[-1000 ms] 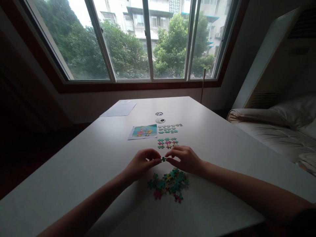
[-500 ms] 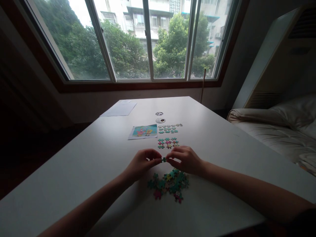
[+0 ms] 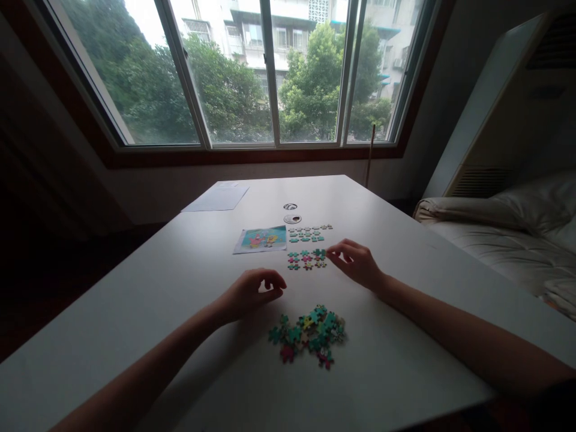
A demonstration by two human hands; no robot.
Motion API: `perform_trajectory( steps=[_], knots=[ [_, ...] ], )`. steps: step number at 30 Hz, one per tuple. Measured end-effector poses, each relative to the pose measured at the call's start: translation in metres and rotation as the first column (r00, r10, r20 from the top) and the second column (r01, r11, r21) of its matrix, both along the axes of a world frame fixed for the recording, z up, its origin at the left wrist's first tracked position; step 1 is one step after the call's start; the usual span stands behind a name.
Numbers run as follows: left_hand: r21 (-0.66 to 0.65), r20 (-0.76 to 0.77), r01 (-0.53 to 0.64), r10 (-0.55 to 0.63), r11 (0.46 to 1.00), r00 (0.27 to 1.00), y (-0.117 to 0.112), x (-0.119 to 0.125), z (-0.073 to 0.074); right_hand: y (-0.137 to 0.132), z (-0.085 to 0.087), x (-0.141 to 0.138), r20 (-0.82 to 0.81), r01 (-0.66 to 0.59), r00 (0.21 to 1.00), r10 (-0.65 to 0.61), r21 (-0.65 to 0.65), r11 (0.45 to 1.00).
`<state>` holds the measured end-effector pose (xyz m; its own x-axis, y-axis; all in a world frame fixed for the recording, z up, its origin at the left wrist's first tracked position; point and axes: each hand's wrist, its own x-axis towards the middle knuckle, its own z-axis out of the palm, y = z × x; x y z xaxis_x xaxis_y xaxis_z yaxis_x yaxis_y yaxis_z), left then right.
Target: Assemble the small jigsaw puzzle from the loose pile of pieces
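My right hand (image 3: pixel 353 262) pinches a green jigsaw puzzle piece (image 3: pixel 320 252) at the right end of the nearer group of laid-out puzzle pieces (image 3: pixel 306 259). Whether that piece touches the table I cannot tell. My left hand (image 3: pixel 252 292) hovers lower left of this group, thumb and curled fingers apart, holding nothing. Below both hands lies a loose heap of puzzle pieces (image 3: pixel 310 333), mostly green with some pink and yellow. Beyond the nearer group are further rows of pieces (image 3: pixel 306 234), and beside them a picture sheet (image 3: pixel 263 239) with cartoon figures.
Two round flat items (image 3: pixel 292 219) lie behind the rows on the white table (image 3: pixel 180 300). Papers (image 3: pixel 216 198) rest at its far left corner. A window is beyond the table, and a cushioned seat or bed (image 3: pixel 486 234) stands to the right.
My right hand has carried the puzzle piece forward and right to the nearer group. My left hand has let go of it and drawn back slightly left.
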<state>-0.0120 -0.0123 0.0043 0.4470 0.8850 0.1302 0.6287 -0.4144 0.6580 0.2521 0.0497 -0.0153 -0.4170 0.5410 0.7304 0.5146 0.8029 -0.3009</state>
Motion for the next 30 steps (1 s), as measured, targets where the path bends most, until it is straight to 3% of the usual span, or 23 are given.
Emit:
perform_trajectory(
  steps=[4,10,17,24,30],
  knots=[
    [0.042,-0.120,0.129,-0.123,0.991,0.985,-0.001,-0.005,0.003,0.014,-0.005,0.009,-0.047,0.074,0.996,-0.076,-0.045,0.996],
    [0.022,-0.159,0.267,-0.260,0.964,0.952,-0.009,0.000,0.008,0.014,-0.006,0.006,-0.046,0.075,0.996,-0.078,-0.064,0.995],
    [0.013,-0.173,0.288,-0.282,0.957,0.944,-0.010,0.003,0.004,0.023,-0.009,0.011,0.013,0.112,0.994,-0.111,-0.106,0.988],
    [-0.019,-0.170,0.275,-0.275,0.961,0.946,-0.007,0.003,-0.001,0.047,-0.020,0.021,0.154,0.175,0.979,-0.134,-0.292,0.940],
    [-0.021,-0.158,0.272,-0.272,0.962,0.949,-0.007,0.003,-0.003,0.047,-0.017,0.021,0.190,0.211,0.971,-0.148,-0.376,0.902]
  ],
)
